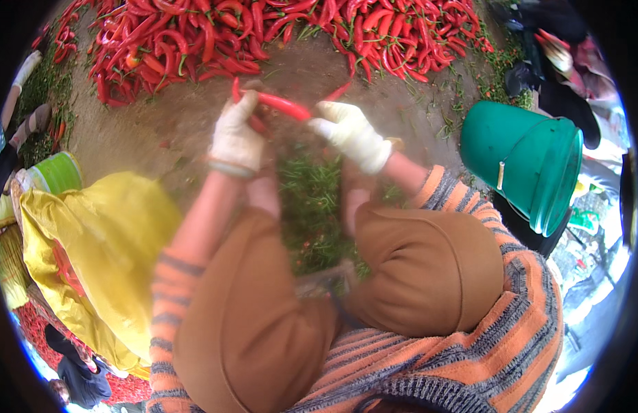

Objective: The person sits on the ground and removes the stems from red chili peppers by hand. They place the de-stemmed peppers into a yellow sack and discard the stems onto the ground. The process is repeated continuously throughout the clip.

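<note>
My left hand (239,131), in a white knitted work glove, grips red chilli peppers. One long red chilli pepper (285,105) stretches from it towards my right hand (352,135), gloved the same way. The right thumb and fingers close on that pepper's near end; its stem is hidden or too blurred to make out. Another red tip (235,88) sticks up beside my left thumb. Behind the right fingers shows a further red chilli (339,92), and whether that hand holds it I cannot tell. Beyond both hands lies a large heap of red chillies (195,41) on the ground.
Green stems (313,206) litter the ground between my legs. A green plastic bucket (515,149) lies tipped on my right. To my left are a yellow sack (107,222) and a lime-green container (58,173). Other people, partly visible, are at the left and right rims.
</note>
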Tool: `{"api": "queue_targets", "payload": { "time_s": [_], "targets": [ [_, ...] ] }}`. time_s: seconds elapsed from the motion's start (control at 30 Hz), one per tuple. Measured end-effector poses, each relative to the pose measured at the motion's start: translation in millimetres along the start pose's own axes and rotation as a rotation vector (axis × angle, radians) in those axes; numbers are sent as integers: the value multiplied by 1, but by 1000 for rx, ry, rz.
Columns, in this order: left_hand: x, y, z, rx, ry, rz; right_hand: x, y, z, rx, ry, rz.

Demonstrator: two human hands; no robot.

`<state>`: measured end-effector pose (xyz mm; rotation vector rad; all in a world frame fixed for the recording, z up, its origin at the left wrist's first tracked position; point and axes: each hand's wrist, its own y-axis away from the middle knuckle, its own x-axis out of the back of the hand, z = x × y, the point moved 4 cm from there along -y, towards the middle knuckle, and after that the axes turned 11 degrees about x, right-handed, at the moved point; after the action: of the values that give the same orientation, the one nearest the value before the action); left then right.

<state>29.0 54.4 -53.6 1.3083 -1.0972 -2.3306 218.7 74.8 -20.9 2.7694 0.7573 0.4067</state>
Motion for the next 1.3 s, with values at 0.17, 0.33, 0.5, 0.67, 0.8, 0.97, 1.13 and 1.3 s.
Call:
{"api": "queue_targets", "payload": {
  "time_s": [0.17, 0.33, 0.5, 0.67, 0.8, 0.97, 1.13, 1.3],
  "targets": [
    [-11, 12, -21, 246, -101, -41, -9, 10, -10, 321, 148, -115],
    [-9, 13, -29, 407, -296, -107, -8, 33, -27, 729, 296, -316],
    [0, 5, -31, 382, -177, -2, -16, 61, -14, 552, 270, -884],
    [0, 4, -25, 281, -261, 11, 24, 5, 33, 357, 1131, -506],
    [1, 6, -25, 321, -270, 44, 22, -43, 55, 550, 1358, -316],
    [9, 3, -26, 344, -183, 1, 21, -55, 46, 494, 1395, -464],
    [17, -5, -22, 293, -134, -9, 23, -17, 1, 306, 496, -240],
    [6, 5, -20, 185, -257, 45, -11, 8, 1, 37, 226, -269]
  ]
}}
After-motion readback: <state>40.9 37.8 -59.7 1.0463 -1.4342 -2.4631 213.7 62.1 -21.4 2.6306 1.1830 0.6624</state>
